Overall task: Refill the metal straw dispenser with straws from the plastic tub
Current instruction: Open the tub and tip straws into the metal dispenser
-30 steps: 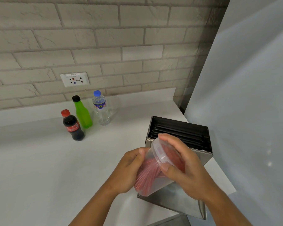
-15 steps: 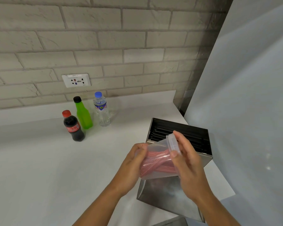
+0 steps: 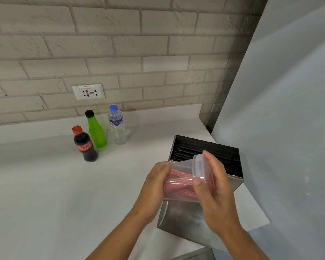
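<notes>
A clear plastic tub [image 3: 180,182] packed with red straws lies on its side in front of the metal straw dispenser [image 3: 188,214]. My left hand [image 3: 154,190] cups the tub's base. My right hand [image 3: 212,186] grips its rim, mouth pointing right toward the dispenser. The dispenser is a steel box with its top open, and dark straws lie inside in rows [image 3: 204,149]. My right hand hides the tub's mouth.
Three bottles stand at the back left: a cola bottle [image 3: 84,145], a green bottle [image 3: 96,129] and a water bottle [image 3: 117,125]. A wall socket [image 3: 88,91] sits above them. A grey panel [image 3: 289,128] rises at the right, beside the white counter [image 3: 45,184].
The tub has been turned from tilted upright to lying sideways, its mouth swung right toward the dispenser. My right hand shifted from its side to its rim.
</notes>
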Demonstrator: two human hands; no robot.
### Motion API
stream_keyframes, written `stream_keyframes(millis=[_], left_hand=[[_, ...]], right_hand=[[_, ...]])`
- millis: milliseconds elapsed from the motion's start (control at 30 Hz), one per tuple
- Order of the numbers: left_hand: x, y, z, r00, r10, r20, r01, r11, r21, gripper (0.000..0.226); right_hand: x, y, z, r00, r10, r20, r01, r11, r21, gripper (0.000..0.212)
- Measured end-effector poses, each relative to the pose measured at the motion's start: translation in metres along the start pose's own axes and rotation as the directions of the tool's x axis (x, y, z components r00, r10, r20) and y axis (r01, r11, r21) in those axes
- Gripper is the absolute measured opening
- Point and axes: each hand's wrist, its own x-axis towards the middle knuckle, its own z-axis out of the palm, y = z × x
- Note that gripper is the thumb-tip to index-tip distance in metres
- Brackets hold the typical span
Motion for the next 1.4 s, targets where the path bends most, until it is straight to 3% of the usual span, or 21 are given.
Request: stream_keyframes(millis=[100,233,300,367,467,533,633,767,833,1000,1400], left_hand=[[0.007,0.004,-0.013,0.957,-0.252,0.144,0.259,0.965,-0.038,0.047],[0.016,0.006,-0.027,0.881,-0.385,0.276,0.421,0.903,-0.086,0.067],[0.014,0.008,-0.027,0.893,-0.369,0.258,0.406,0.908,-0.105,0.066],[0.011,0.005,-0.022,0.949,-0.269,0.168,0.288,0.952,-0.107,0.055],[0.001,-0.005,-0.011,0.999,0.018,0.030,-0.018,1.000,-0.015,0.037],[-0.007,-0.012,-0.007,0.993,0.115,0.019,-0.115,0.993,-0.014,0.029],[-0.009,-0.018,-0.012,0.994,0.062,0.090,-0.055,0.995,-0.082,0.031],[-0.001,-0.004,-0.023,0.931,-0.265,0.250,0.316,0.928,-0.196,0.055],[0.000,0.001,-0.025,0.895,-0.350,0.277,0.405,0.897,-0.177,0.064],[-0.006,0.002,-0.015,0.950,-0.282,0.132,0.297,0.948,-0.114,0.043],[-0.007,-0.005,-0.005,0.972,-0.187,-0.139,0.181,0.982,-0.059,0.046]], right_hand=[[-0.004,0.003,0.004,0.988,-0.149,0.033,0.151,0.983,-0.102,0.066],[-0.007,0.008,-0.001,0.962,-0.241,0.128,0.259,0.953,-0.158,0.075],[-0.009,0.007,-0.002,0.953,-0.267,0.144,0.291,0.938,-0.188,0.077],[-0.009,0.007,0.001,0.959,-0.264,0.103,0.278,0.947,-0.161,0.077],[-0.010,0.007,0.004,0.994,-0.106,-0.002,0.106,0.994,0.006,0.080],[-0.011,0.008,0.004,1.000,-0.018,-0.018,0.020,0.994,0.112,0.080],[-0.011,0.007,-0.002,0.996,-0.091,-0.011,0.091,0.994,0.054,0.080],[-0.009,0.003,-0.009,0.958,-0.266,0.108,0.277,0.955,-0.109,0.074],[-0.010,-0.002,-0.010,0.931,-0.319,0.179,0.346,0.925,-0.156,0.075],[-0.007,-0.004,-0.006,0.938,-0.287,0.195,0.313,0.942,-0.121,0.073],[0.011,0.007,0.006,0.986,-0.035,0.161,0.040,0.999,-0.026,0.059]])
